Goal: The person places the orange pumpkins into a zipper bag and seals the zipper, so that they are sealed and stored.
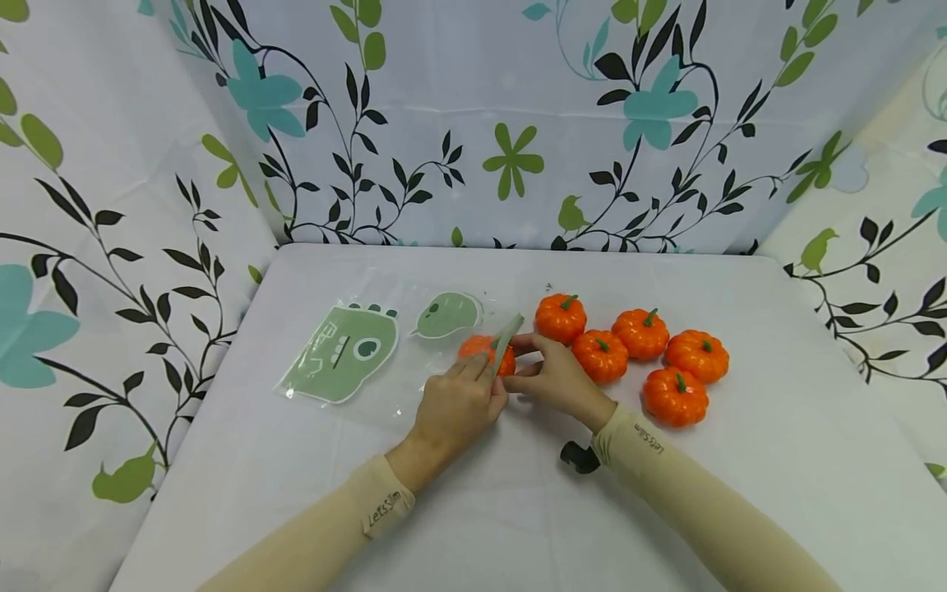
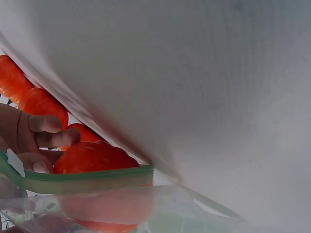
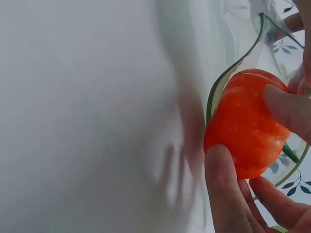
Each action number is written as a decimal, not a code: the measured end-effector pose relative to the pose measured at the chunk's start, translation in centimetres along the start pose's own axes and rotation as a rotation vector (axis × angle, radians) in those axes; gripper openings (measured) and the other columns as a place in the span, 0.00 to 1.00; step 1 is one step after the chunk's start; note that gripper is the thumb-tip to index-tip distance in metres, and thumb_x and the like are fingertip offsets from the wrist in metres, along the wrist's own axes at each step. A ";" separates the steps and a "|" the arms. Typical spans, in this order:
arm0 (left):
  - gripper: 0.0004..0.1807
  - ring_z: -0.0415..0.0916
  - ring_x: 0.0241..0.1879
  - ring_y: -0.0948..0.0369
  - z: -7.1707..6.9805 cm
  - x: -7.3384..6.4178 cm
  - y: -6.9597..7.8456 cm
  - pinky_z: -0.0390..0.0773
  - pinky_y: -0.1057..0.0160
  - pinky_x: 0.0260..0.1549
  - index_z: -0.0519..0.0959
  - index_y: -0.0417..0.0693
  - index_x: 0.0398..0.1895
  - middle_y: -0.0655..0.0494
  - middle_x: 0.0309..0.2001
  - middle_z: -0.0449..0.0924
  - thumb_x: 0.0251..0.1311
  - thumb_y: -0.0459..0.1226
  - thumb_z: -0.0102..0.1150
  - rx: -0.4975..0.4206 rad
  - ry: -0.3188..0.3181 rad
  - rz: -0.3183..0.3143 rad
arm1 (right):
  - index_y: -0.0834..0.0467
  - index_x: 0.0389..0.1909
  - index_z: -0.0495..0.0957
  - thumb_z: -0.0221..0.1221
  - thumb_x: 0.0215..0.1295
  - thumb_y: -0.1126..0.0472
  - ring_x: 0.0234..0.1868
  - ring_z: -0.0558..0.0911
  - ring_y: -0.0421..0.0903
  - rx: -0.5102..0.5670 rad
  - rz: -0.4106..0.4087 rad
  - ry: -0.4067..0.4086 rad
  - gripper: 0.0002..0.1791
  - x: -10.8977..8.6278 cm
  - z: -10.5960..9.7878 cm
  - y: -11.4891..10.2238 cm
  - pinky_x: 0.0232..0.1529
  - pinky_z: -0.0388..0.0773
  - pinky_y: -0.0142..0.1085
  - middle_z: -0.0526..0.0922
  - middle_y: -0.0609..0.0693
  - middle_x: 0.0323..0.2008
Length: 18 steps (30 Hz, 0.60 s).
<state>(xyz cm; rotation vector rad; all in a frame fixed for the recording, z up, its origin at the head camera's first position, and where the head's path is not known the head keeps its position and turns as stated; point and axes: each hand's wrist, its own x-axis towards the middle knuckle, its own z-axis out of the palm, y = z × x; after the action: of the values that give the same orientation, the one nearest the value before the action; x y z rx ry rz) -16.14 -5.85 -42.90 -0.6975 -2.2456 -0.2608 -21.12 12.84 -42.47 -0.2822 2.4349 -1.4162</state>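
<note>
Your left fingers [image 1: 473, 367] pinch the zip bag [image 2: 97, 179], your right fingers [image 3: 222, 179] hold an orange pumpkin [image 3: 249, 128], which a saggy three-o'clock mouth [image 1: 507, 339] could snag.

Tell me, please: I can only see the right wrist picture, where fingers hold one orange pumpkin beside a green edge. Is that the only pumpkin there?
Observer: No. The head view shows five more orange pumpkins grouped on the white table, to the right of the one in hand.

Operator: Oh, so many! And what is over on the other side, past the left hand?

Observer: In the head view, farther back and to the left of the left hand, there is a pale green creature figure with one big eye.
</note>
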 end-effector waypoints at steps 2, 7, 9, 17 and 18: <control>0.11 0.87 0.33 0.51 0.1 0.0 0.0 0.86 0.56 0.24 0.87 0.36 0.34 0.46 0.40 0.88 0.49 0.35 0.67 0.003 -0.001 -0.005 | 0.58 0.67 0.74 0.75 0.54 0.58 0.41 0.87 0.47 0.034 0.015 -0.004 0.38 0.0 0.1 0.1 0.43 0.85 0.39 0.81 0.54 0.56; 0.13 0.87 0.36 0.52 0.1 -0.1 0.0 0.85 0.56 0.23 0.88 0.36 0.36 0.46 0.41 0.88 0.48 0.35 0.68 0.010 -0.005 -0.007 | 0.61 0.68 0.73 0.72 0.57 0.60 0.43 0.86 0.48 0.070 0.043 -0.040 0.37 0.2 0.4 0.5 0.45 0.84 0.39 0.81 0.55 0.54; 0.14 0.87 0.38 0.53 0.1 0.0 0.0 0.85 0.57 0.22 0.88 0.36 0.39 0.46 0.42 0.88 0.48 0.35 0.69 0.014 -0.006 -0.004 | 0.62 0.68 0.72 0.70 0.58 0.60 0.43 0.85 0.48 0.085 0.046 -0.051 0.35 0.3 0.6 0.6 0.46 0.84 0.39 0.80 0.56 0.56; 0.16 0.87 0.39 0.53 0.1 -0.1 -0.1 0.85 0.57 0.23 0.88 0.37 0.41 0.47 0.44 0.88 0.48 0.35 0.69 0.014 -0.002 -0.017 | 0.62 0.68 0.66 0.68 0.58 0.65 0.42 0.86 0.50 0.171 0.037 -0.055 0.36 0.8 1.5 0.6 0.44 0.84 0.40 0.74 0.59 0.64; 0.15 0.87 0.38 0.53 0.2 -0.1 -0.2 0.85 0.57 0.23 0.88 0.37 0.40 0.47 0.43 0.88 0.48 0.35 0.69 0.009 -0.001 -0.018 | 0.62 0.69 0.65 0.68 0.58 0.66 0.42 0.86 0.50 0.165 0.032 -0.057 0.38 0.8 1.6 0.7 0.44 0.84 0.39 0.73 0.60 0.64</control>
<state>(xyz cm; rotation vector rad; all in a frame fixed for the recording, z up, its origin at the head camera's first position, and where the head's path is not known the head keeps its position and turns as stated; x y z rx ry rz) -16.26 -5.98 -43.08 -0.6730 -2.2534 -0.2592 -21.34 11.62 -43.96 -0.2407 2.2515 -1.5619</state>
